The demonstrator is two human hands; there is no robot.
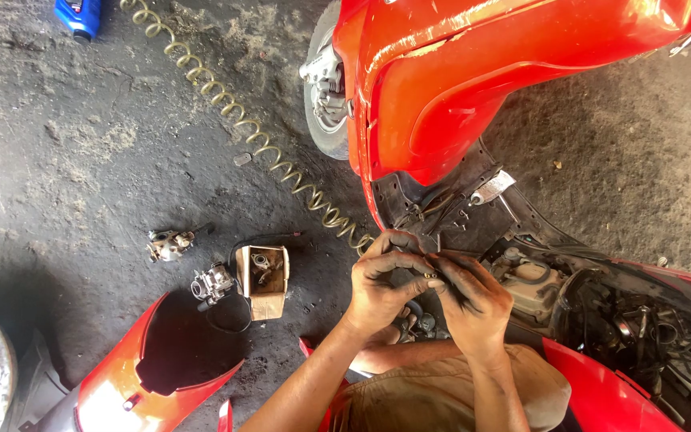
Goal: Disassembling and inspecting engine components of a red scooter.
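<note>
Bright orange-red is seen on the scooter body panel (473,88) and the loose panel (133,384), blue on the bottle (78,16), pale yellow on the coiled hose (233,120), brown on the cardboard box (264,282), and dusty grey on the floor (81,160).

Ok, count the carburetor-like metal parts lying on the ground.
2: one part left of the cardboard box, another touching the box's left side. More may be hidden inside it.

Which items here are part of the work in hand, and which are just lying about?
In hand: left hand and right hand pinching a small brass part over the opened red scooter.

Lying about: blue bottle, coiled hose, cardboard box, carburettor, detached red panel.
</note>
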